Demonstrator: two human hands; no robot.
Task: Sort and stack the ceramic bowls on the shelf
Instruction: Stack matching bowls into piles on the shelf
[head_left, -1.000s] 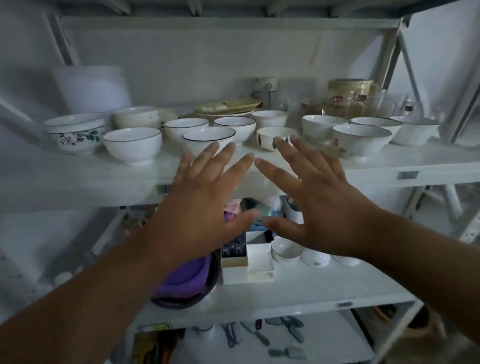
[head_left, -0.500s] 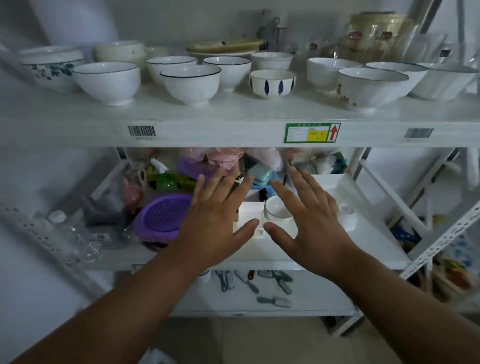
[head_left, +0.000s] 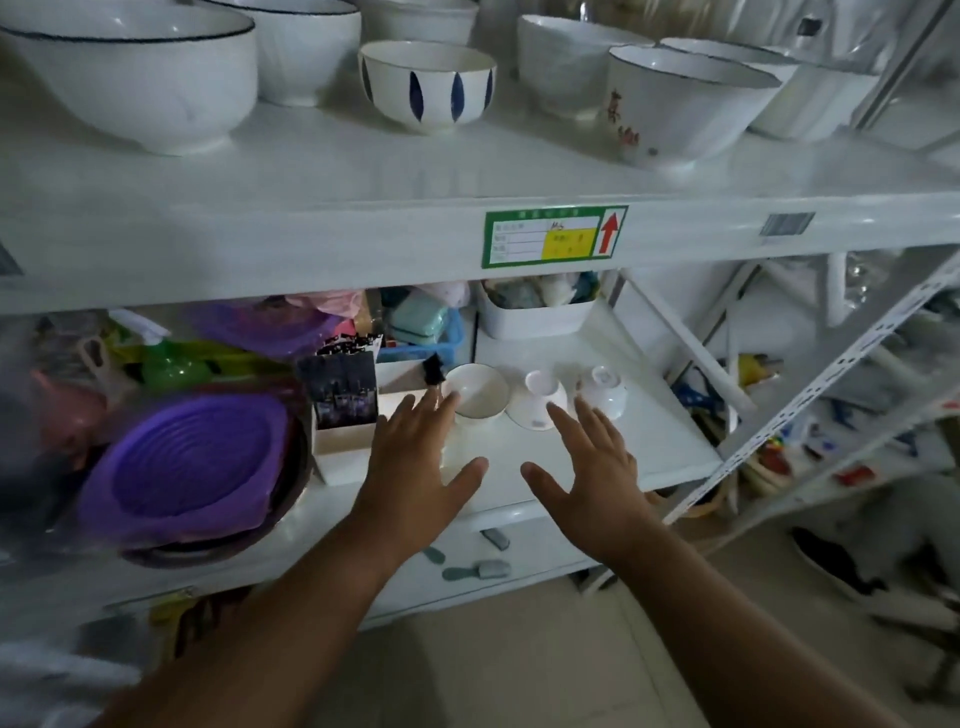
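Two white shelves (head_left: 363, 228) hold bowls (head_left: 426, 85) above a tiled floor (head_left: 519, 670).

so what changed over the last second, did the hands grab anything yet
Nothing grabbed. Both hands dropped from in front of the upper shelf's bowls to the lower shelf. The left hand now reaches toward the upright small white bowl, the right hand toward the two upturned small bowls. The view tilted down and moved closer. Both hands stayed open, fingers spread; no bowl visibly shifted.
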